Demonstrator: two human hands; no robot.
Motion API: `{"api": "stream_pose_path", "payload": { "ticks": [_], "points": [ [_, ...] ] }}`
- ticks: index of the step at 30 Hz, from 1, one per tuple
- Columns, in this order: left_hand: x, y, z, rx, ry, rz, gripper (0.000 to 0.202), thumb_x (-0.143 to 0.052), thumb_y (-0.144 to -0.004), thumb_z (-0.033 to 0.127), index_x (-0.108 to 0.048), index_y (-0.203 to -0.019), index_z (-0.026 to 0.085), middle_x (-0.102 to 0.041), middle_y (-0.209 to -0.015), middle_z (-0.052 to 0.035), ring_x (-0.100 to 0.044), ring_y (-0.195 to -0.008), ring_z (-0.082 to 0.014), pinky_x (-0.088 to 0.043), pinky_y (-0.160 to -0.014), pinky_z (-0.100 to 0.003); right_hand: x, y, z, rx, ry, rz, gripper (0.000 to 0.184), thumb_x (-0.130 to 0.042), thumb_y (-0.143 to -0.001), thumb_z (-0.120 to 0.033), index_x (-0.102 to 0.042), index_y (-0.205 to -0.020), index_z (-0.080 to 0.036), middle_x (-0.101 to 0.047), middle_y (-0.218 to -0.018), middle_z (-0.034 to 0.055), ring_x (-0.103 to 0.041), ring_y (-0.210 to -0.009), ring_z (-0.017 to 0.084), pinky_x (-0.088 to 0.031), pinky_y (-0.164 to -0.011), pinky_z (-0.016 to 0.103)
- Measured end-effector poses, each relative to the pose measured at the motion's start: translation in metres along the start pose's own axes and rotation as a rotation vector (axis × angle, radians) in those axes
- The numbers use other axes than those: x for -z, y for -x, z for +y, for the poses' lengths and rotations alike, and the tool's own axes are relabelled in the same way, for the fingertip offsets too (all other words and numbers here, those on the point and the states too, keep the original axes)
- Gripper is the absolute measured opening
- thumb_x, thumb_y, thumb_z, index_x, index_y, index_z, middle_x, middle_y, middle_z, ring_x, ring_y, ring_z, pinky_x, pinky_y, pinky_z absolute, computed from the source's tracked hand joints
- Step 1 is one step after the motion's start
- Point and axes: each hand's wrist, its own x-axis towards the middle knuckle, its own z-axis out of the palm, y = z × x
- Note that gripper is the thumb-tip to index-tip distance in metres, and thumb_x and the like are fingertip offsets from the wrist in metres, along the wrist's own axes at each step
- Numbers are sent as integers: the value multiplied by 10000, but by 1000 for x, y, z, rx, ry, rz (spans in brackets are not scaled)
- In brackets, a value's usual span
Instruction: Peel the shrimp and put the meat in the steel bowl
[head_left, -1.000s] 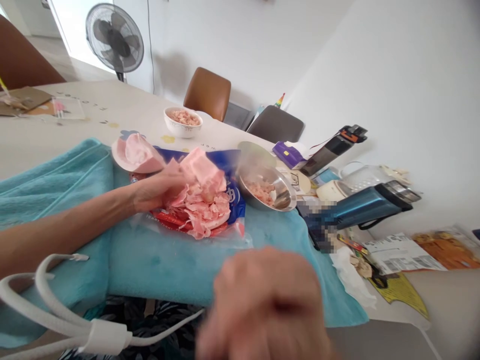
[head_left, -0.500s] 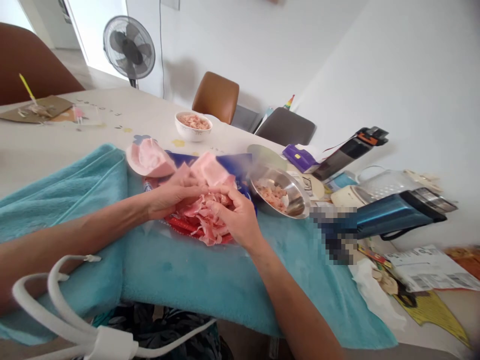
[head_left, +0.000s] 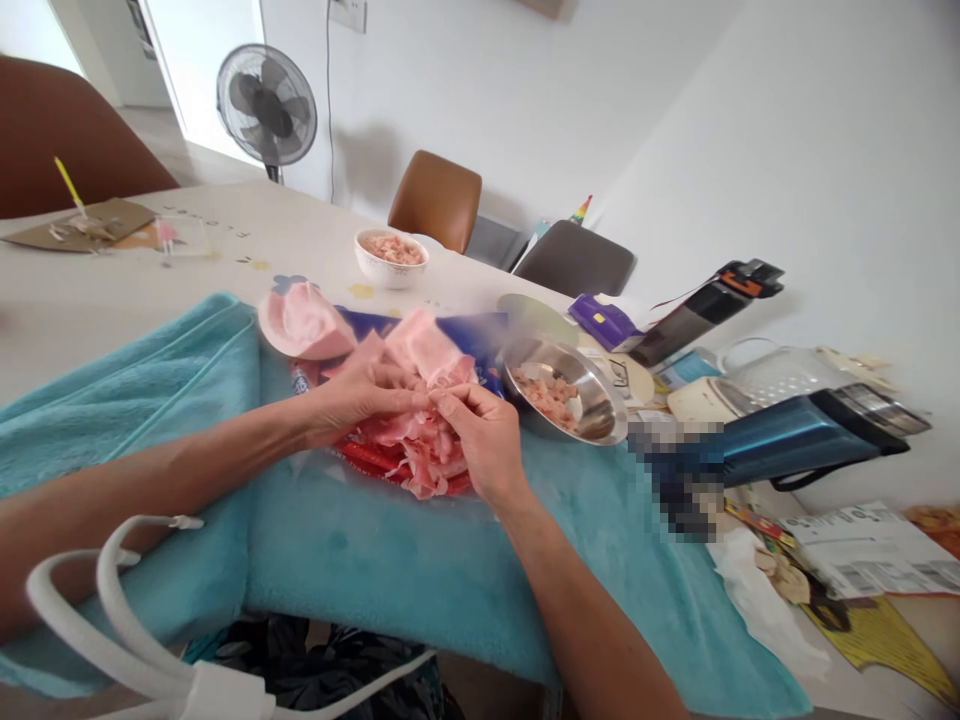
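A heap of thin pink meat slices (head_left: 420, 440) lies on a red and blue plastic packet (head_left: 465, 335) spread over a turquoise towel (head_left: 390, 560) on the table. Both hands meet over the top of the heap: the left hand (head_left: 352, 400) comes in from the left with its fingers curled onto the slices, and the right hand (head_left: 484, 435) faces it, fingertips pinched on one piece where the two hands touch. The grip looks like a pinch from both sides on the same slice, though the exact piece is hidden between the fingers.

Judging from this, the work in hand is pulling a slice apart or off the stack. It would go best with small pinches close together, so the thin meat tears where intended and the heap below stays on the packet.

Just right of the heap stands a steel bowl (head_left: 592, 400) with small meat pieces in it. A folded pink slab (head_left: 304, 320) rests at the packet's far left edge. Farther back sits a white bowl (head_left: 390, 262) of similar pieces. A blue flask (head_left: 795, 440) lies on its side to the right.
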Motion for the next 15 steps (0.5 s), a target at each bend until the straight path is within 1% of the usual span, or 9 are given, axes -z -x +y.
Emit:
{"api": "stream_pose_path", "payload": {
  "ticks": [1,3,7,8,10,13,15],
  "points": [
    [0,0,0,0,-12,4,236,-832,-661,329,-703,-741,147,-611,-602,-14,-519,-501,-74,-362,-442,-165,-1,0,0,-16,-8,-10,293,-705,-760,-428,-594,-648,-181,-500,-422,-70,-430,-318,64,-324,-344,183],
    [0,-1,-1,13,-34,4,230,-835,-658,314,-707,-743,144,-642,-650,-27,-525,-522,-70,-375,-458,-160,-1,1,0,-50,-48,-37,352,-680,-774,-470,-559,-608,-184,-495,-411,-65,-426,-300,68,-318,-319,186],
    [0,-1,-1,10,-37,-22,212,-822,-674,306,-695,-699,139,-626,-627,-19,-487,-489,-58,-351,-433,-157,1,3,-2,-90,-142,-120,446,-600,-823,-547,-521,-571,-187,-520,-407,-40,-461,-302,87,-351,-319,196],
    [0,-1,-1,1,-44,-20,214,-819,-676,309,-692,-696,138,-624,-625,-19,-488,-490,-60,-351,-432,-158,2,3,-2,-92,-148,-140,441,-602,-822,-545,-527,-577,-187,-531,-415,-37,-469,-308,90,-361,-323,199],
    [0,-1,-1,-29,-82,4,220,-815,-678,319,-691,-710,140,-627,-632,-21,-504,-510,-71,-365,-447,-162,4,3,-4,-95,-118,-155,362,-638,-805,-496,-566,-634,-186,-555,-440,-42,-482,-320,95,-374,-331,203],
    [-3,1,1,-105,-195,60,201,-798,-693,318,-701,-734,146,-642,-668,-19,-518,-548,-73,-380,-477,-155,6,4,-7,-78,7,-138,227,-666,-783,-400,-610,-738,-185,-566,-456,-56,-501,-350,98,-402,-378,208],
    [-5,3,1,-155,-285,78,169,-774,-717,303,-707,-725,148,-639,-671,-15,-512,-555,-71,-376,-481,-149,5,4,-9,-52,112,-117,210,-634,-798,-384,-600,-733,-187,-553,-450,-59,-497,-369,94,-407,-414,211]
  ]
}}
